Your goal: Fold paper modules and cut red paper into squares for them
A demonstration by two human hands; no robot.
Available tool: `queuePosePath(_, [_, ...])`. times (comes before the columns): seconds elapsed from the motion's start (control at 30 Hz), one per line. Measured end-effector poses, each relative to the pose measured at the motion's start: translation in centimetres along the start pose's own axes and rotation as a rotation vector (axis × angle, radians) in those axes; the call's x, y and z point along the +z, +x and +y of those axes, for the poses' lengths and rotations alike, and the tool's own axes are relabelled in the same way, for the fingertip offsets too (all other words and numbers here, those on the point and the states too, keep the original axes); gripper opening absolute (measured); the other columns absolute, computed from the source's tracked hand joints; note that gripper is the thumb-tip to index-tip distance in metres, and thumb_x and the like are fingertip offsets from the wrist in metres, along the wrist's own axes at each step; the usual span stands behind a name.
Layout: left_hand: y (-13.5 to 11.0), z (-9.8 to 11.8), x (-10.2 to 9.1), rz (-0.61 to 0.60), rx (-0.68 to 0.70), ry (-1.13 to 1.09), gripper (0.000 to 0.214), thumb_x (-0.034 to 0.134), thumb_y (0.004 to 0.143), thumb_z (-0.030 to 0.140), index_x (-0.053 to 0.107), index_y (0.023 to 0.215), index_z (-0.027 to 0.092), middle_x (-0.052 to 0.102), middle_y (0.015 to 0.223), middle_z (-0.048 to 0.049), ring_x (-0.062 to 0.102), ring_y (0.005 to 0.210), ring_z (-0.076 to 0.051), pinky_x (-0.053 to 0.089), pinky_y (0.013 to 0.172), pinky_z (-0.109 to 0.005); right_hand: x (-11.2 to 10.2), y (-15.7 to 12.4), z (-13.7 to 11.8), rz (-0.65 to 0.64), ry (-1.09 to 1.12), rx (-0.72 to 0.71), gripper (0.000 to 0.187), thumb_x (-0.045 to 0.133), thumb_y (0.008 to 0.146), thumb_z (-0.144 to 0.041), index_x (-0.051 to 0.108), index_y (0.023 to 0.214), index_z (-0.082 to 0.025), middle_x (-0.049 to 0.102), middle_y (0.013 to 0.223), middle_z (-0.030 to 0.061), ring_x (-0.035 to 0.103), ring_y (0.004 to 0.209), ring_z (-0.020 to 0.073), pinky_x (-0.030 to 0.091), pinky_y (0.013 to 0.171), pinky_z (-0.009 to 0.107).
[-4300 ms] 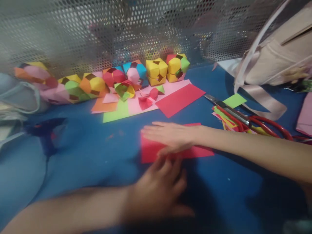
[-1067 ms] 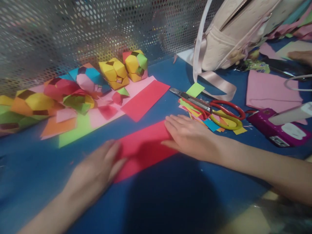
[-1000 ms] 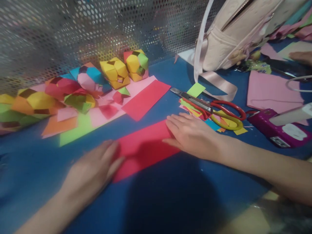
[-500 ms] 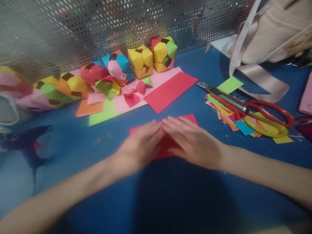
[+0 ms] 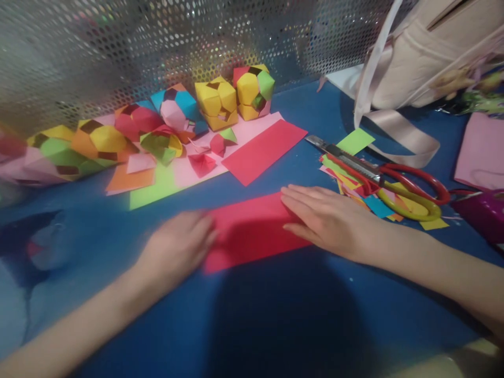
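A red paper sheet point(image 5: 248, 236) lies flat on the blue table in front of me, its long side running left to right. My right hand point(image 5: 318, 220) rests on the sheet's right end, palm down with its fingers stretched out flat. At the left end is my left hand point(image 5: 181, 239), blurred, its fingers curled closed and overlapping the paper's edge. Whether they pinch the paper is hidden. Just behind lies a second red paper strip point(image 5: 265, 152), over pink paper point(image 5: 189, 176).
Scissors point(image 5: 374, 176) with red and yellow handles lie on a pile of paper scraps point(image 5: 380, 206) at right. Several folded paper balls point(image 5: 216, 102) line the perforated metal panel point(image 5: 157, 47). A beige bag point(image 5: 425, 63) with a ribbon stands back right; a purple item point(image 5: 482, 212) sits at far right.
My left hand has slid left from the middle of the red sheet to its left end, its fingers now curled. My right hand has shifted right, uncovering most of the sheet.
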State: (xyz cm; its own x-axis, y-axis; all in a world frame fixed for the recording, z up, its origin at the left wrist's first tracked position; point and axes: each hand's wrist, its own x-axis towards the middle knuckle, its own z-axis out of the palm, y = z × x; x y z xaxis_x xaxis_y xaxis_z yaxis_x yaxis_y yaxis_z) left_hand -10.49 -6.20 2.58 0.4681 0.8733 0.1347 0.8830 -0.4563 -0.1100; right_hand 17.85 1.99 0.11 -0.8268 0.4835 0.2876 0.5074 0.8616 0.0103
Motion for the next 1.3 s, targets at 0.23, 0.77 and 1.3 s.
queuePosePath(0.23, [-0.5,-1.5,0.0,0.045,-0.052,-0.004,0.028,0.043,0.094,0.031,0.059,0.110,0.015,0.066,0.111,-0.0153,0.064,0.099,-0.029,0.054,0.082,-0.041,-0.4,0.5,1.7,-0.042,-0.077,0.050,0.030,0.042,0.092,-0.014,0.065,0.110,-0.007,0.068,0.114,0.0175,0.064,0.095,0.0285,0.053,0.078,0.042])
queuePosePath(0.77, [3.3,-0.3,0.6,0.013,-0.171,-0.433,0.030,0.040,0.091,0.023,0.062,0.110,0.018,0.071,0.104,-0.0082,0.067,0.092,-0.021,0.055,0.083,-0.034,0.1,1.7,1.7,0.249,0.433,0.263,0.026,0.046,0.087,-0.011,0.065,0.103,-0.018,0.071,0.088,0.0048,0.065,0.085,0.0191,0.052,0.078,0.035])
queuePosePath(1.3, [2.6,-0.5,0.3,0.210,-0.206,-0.372,0.023,0.040,0.092,0.020,0.063,0.096,0.018,0.066,0.088,-0.0083,0.063,0.083,-0.019,0.054,0.074,-0.033,0.9,1.7,-1.9,0.270,0.214,-0.071,0.020,0.049,0.091,-0.017,0.066,0.101,-0.010,0.070,0.109,0.0143,0.063,0.100,0.0244,0.048,0.085,0.039])
